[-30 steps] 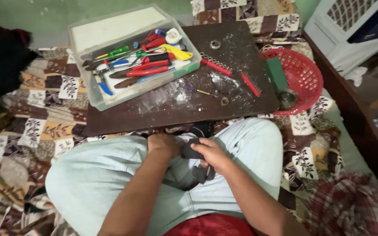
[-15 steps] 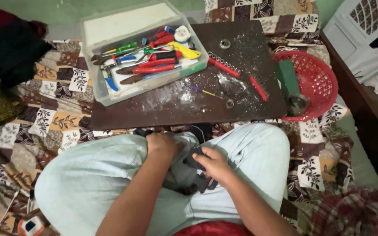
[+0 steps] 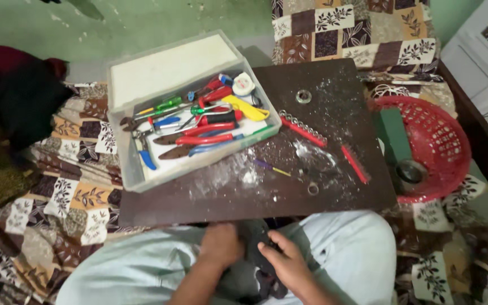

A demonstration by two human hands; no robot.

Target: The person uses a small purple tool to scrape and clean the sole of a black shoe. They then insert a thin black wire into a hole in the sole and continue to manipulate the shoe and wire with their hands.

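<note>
Down low, between pale light-blue trousered knees: left hand curled over the top edge of a dark grey, bulky lump of an object, fingers folded down onto it. Right hand pressed against the same object from the other side, fingers partly spread, tips touching its dark surface. Cannot tell whether either hand truly clamps it or merely rests on it. Object lying in the lap, just under the near edge of a dark brown, scuffed wooden board, much of it hidden by the hands.

On the board, dusted with pale grit: at the far left, a translucent plastic tray with an upright white lid, crammed with pliers and screwdrivers, handles red, blue, green and yellow. Beside the tray, toward the right, a red rail of small metal sockets, lying aslant. Further right, a short red flat strip. Near the middle, a thin purple-handled screwdriver. One metal ring near the far edge, a smaller ring near the near edge.

Off the board's right edge, touching it: a round red plastic mesh basket, with a dark green box lying across its rim. Underneath everything, a patchwork cloth of brown, cream and floral squares.
</note>
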